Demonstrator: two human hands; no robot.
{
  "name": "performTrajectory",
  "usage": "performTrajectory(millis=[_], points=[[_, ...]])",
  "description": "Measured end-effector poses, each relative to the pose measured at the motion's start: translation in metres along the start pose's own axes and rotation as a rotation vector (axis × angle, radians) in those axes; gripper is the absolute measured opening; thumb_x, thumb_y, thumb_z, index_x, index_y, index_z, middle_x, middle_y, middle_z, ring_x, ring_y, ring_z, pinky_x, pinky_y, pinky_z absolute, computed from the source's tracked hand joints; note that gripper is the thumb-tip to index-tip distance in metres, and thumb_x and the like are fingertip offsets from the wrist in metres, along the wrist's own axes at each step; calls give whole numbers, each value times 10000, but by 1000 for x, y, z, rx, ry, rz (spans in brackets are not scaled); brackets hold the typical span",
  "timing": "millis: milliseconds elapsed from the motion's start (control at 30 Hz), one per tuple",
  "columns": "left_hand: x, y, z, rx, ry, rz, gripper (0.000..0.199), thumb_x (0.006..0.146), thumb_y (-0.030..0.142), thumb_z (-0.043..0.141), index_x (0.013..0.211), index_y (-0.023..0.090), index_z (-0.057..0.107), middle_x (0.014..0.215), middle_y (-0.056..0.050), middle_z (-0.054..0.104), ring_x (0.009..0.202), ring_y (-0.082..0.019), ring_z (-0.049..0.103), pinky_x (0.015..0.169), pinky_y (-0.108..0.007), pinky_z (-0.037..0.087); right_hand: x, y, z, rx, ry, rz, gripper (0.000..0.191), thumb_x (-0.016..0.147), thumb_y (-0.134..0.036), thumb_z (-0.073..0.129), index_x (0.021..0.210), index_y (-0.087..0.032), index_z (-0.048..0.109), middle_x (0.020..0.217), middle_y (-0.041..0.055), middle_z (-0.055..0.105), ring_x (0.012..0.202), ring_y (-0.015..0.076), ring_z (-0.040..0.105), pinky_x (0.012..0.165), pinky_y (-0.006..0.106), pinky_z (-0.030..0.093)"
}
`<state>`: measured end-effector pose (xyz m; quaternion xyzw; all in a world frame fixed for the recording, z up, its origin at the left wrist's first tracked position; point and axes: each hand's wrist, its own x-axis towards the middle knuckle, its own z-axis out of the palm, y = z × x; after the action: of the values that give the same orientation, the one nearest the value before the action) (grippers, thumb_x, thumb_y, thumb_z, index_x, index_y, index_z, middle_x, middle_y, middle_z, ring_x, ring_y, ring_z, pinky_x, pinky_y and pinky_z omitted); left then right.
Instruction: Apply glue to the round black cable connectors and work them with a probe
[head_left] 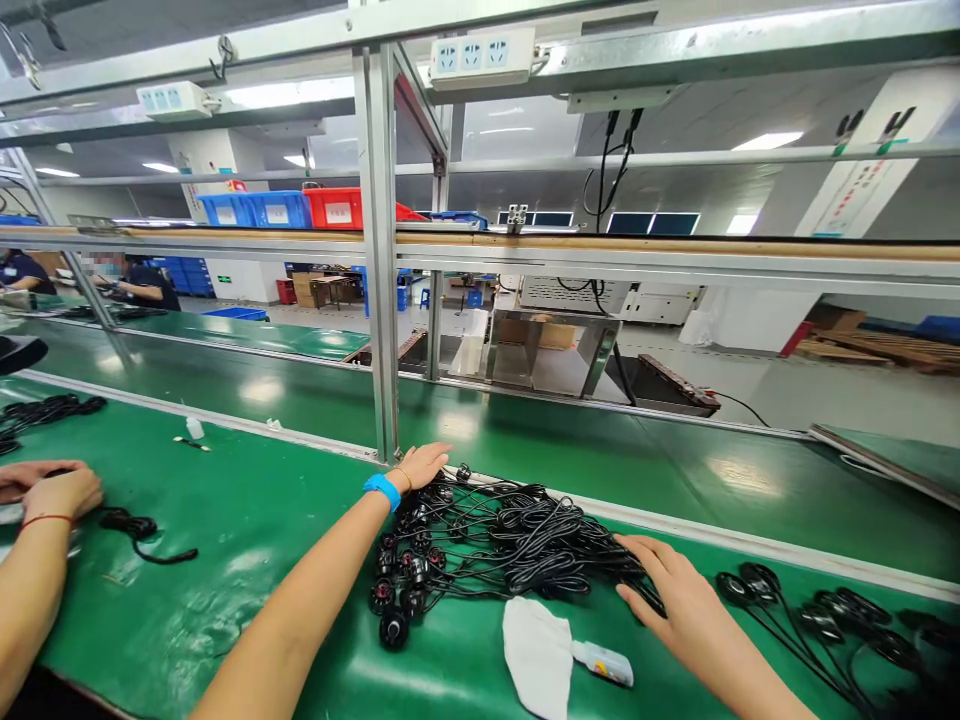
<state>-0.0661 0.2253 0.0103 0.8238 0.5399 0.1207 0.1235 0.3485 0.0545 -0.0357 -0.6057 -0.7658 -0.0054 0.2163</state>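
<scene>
A heap of black cables (536, 535), coiled and bundled, lies on the green work surface before me. Small round black heads (412, 570), some with reddish rings, cluster at its left end. My left hand (421, 466), with a blue band on the wrist, reaches to the far left corner of the heap, fingers stretched out and palm down over the heads. At the heap's right end my right hand (670, 588) rests against the cables, its thumb apart from the extended fingers. A white cloth (537, 655) and a small clear bottle (606, 664) lie in front of the heap.
More black cabled heads (825, 615) lie at the right. To the left, a co-worker's hands (56, 495) are beside a short black cable (139, 525). A metal post (379, 250) rises behind my left hand, and a green belt (525, 435) runs beyond the raised edge.
</scene>
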Motion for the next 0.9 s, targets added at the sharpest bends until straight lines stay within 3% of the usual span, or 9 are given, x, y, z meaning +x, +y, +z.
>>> performTrajectory(millis=[100,233,400,567,600,700,767,833,900], points=[[16,16,2,14,-96,50,372,947,345,597,1283,187,567,1348,-109,568,1167,-272,590,979,-511,503,-15,-13,-4,104,107,1,388,901,-472,504,1223,-278,602,1291,109,577,1169,325,560,1006,509,449],[27,35,1,43,-201,64,334,948,348,599,1228,167,593,1240,-98,626,1056,-239,640,900,-460,550,-26,-17,-3,209,207,128,334,903,-474,488,1092,-246,641,1181,124,628,1118,323,584,1007,531,443],[16,46,-9,60,-135,70,339,948,355,596,1233,172,591,1263,-101,614,1081,-245,629,918,-469,538,-36,-19,-3,266,204,212,341,963,-483,410,998,-227,632,1073,118,661,1036,283,621,946,461,491],[-46,73,-9,52,37,145,353,1009,351,387,1311,277,554,1416,-95,529,1320,-296,458,1141,-607,272,-46,-43,-7,393,14,99,260,910,-476,571,982,-246,667,1092,69,660,1033,241,617,922,365,508],[-63,79,-6,49,35,183,336,983,361,433,1282,307,575,1410,-66,538,1331,-289,445,1173,-598,215,-47,-50,-6,413,-39,65,250,874,-456,631,1018,-256,673,1114,60,654,1055,240,609,945,365,498],[-112,97,6,38,-21,321,176,883,298,559,962,354,706,1364,26,568,1349,-273,422,1216,-548,118,-49,-68,3,449,-171,-10,361,788,-373,744,1130,-291,665,1154,48,639,1086,249,585,967,382,480],[-135,107,17,-12,18,368,169,879,283,554,848,321,716,1297,-6,593,1293,-281,456,1186,-550,195,-49,-77,10,456,-220,-35,351,810,-334,727,1152,-298,661,1135,46,639,1068,247,575,942,381,480],[-149,116,29,-65,79,299,202,901,350,551,796,288,712,1117,-57,633,1123,-271,531,1058,-505,376,-48,-83,16,456,-240,-46,256,873,-311,661,1128,-291,668,1097,44,638,1042,238,568,920,371,474],[-157,125,42,-87,98,214,272,894,461,571,753,271,704,959,-71,628,975,-268,544,900,-468,455,-47,-87,20,453,-243,-44,205,911,-294,611,1109,-281,664,1071,44,632,1024,232,561,899,362,470]])
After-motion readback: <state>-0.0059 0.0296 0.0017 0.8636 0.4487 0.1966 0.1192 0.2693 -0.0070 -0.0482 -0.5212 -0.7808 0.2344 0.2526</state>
